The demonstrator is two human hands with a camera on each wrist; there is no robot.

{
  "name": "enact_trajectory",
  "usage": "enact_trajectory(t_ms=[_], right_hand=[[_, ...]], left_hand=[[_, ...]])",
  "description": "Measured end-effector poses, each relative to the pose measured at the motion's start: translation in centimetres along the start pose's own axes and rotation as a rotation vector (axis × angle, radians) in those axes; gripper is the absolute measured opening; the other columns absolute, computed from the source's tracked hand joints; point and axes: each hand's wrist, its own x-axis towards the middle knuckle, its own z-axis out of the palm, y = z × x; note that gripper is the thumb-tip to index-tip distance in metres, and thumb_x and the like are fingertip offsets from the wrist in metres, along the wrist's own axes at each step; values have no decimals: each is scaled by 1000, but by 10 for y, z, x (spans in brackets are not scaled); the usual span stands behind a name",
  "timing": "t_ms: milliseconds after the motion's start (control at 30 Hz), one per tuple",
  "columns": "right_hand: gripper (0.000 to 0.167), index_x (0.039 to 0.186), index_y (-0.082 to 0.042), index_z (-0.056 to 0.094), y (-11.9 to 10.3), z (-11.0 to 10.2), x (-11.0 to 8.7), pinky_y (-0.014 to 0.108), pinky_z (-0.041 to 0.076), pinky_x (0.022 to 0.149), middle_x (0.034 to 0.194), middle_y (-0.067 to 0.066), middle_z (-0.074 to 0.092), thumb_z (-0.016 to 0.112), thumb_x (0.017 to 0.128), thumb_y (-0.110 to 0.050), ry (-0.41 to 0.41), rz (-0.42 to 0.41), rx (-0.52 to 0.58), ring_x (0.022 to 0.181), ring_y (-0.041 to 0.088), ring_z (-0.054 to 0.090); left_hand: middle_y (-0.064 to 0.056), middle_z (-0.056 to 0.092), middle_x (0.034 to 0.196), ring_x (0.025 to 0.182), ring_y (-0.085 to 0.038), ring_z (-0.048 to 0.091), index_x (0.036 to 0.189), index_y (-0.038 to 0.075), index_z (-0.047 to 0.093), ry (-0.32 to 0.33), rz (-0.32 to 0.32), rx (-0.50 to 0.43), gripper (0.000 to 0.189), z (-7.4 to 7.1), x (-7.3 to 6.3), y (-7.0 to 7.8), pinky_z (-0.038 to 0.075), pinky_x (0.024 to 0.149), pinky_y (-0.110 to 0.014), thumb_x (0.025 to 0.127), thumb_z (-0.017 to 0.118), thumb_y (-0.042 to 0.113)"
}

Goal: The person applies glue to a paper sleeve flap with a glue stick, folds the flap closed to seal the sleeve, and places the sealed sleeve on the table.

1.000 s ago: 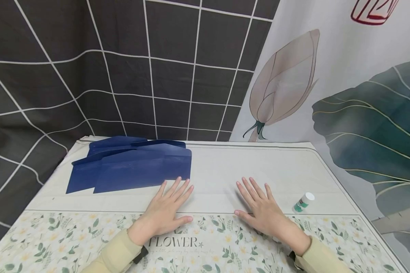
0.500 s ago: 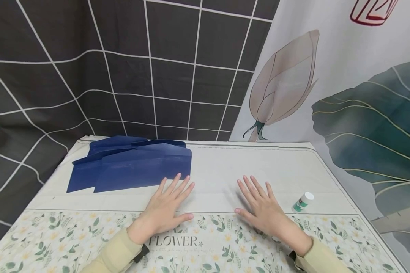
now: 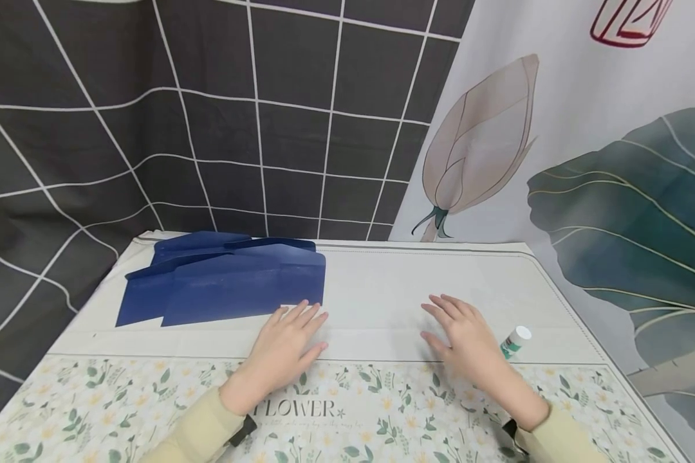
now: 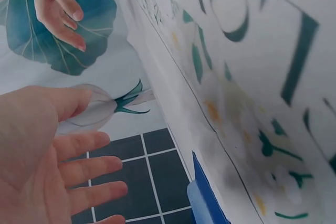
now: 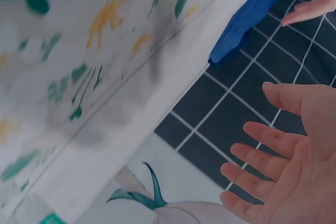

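Several dark blue folded paper sheets (image 3: pixel 226 280) lie overlapping at the back left of the table. My left hand (image 3: pixel 284 347) hovers just in front of their right end, fingers relaxed and apart, with nothing in it. To the right, my right hand (image 3: pixel 466 337) is held over the table with its fingers slightly bent, also holding nothing. A glue stick (image 3: pixel 515 341) with a white cap and green label is just beside the right hand, which partly hides its lower end. In the left wrist view, the left palm (image 4: pixel 31 166) is bare.
A cloth (image 3: pixel 370 418) with a floral print and the word "FLOWER" covers the table's front; its back band is plain white. Behind the table hangs a black curtain (image 3: pixel 289 141) with white grid lines, and a leaf-printed white curtain (image 3: pixel 498 212) hangs at the right.
My right hand has moved right, toward the glue stick, and turned with its fingers drawn closer together. The left hand's fingers have bent a little; its place is nearly the same.
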Motion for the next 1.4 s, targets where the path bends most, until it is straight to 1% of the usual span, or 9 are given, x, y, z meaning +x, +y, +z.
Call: enact_trajectory(t_ms=[167, 333, 467, 533, 633, 833, 1100, 1233, 1400], right_hand=[[42, 117, -3, 65, 10, -5, -1, 52, 46, 95, 121, 18, 65, 76, 80, -21, 47, 7, -13, 114, 36, 57], [41, 116, -4, 65, 19, -12, -3, 50, 50, 86, 114, 15, 68, 77, 79, -20, 48, 56, -16, 106, 33, 59], [42, 116, -4, 65, 30, -24, -3, 53, 50, 82, 111, 16, 69, 77, 79, -21, 32, 116, -22, 102, 36, 60], [43, 117, -4, 65, 38, -33, -4, 55, 50, 81, 111, 18, 69, 76, 80, -23, -9, 159, -22, 103, 40, 60], [42, 117, -5, 65, 53, -48, -7, 53, 52, 72, 111, 21, 68, 74, 82, -26, -85, 228, -30, 100, 43, 60], [39, 110, -3, 68, 78, -63, -20, 34, 46, 49, 100, 23, 70, 73, 82, -29, -178, 286, -33, 80, 36, 66], [40, 111, 0, 65, 87, -62, -33, 42, 50, 55, 91, 22, 71, 74, 82, -27, -303, 356, 16, 76, 34, 67], [31, 104, 2, 67, 87, -57, -34, 41, 51, 58, 86, 18, 72, 74, 81, -18, -292, 343, 49, 74, 30, 68], [25, 95, 1, 68, 86, -54, -34, 38, 49, 57, 80, 12, 70, 76, 79, -16, -265, 333, 50, 68, 23, 63]], left_hand=[[-10, 62, 130, 123, -32, 56, 125, 12, 63, 84, -16, -53, 39, 0, 2, 4, 44, 99, -56, 94, 57, 34], [0, 72, 109, 100, -20, 67, 114, 17, 69, 147, -20, -43, 29, 0, 7, 8, 54, 80, -39, 92, 61, 35], [7, 73, 82, 72, -11, 65, 102, 22, 73, 175, -16, -21, 23, -2, 13, 13, 45, 53, -24, 88, 65, 37], [9, 71, 75, 65, -7, 62, 98, 22, 74, 182, -9, -28, 21, -3, 16, 16, 37, 48, -20, 86, 66, 37], [8, 71, 74, 62, -6, 61, 96, 21, 74, 190, 8, -61, 20, -4, 19, 21, 34, 46, -18, 86, 67, 37], [7, 74, 77, 63, -5, 64, 90, 21, 76, 205, 11, -91, 19, -3, 22, 27, 34, 45, -16, 87, 65, 36], [12, 61, 57, 48, -2, 49, 92, 21, 77, 178, -11, -86, 16, 0, 21, 32, 27, 41, -16, 88, 65, 31], [9, 67, 64, 52, -4, 55, 97, 20, 76, 179, -16, -102, 18, 1, 21, 33, 27, 41, -17, 88, 65, 31], [9, 66, 63, 49, -3, 50, 109, 20, 71, 174, -27, -94, 26, 0, 20, 34, 26, 41, -17, 88, 64, 33]])
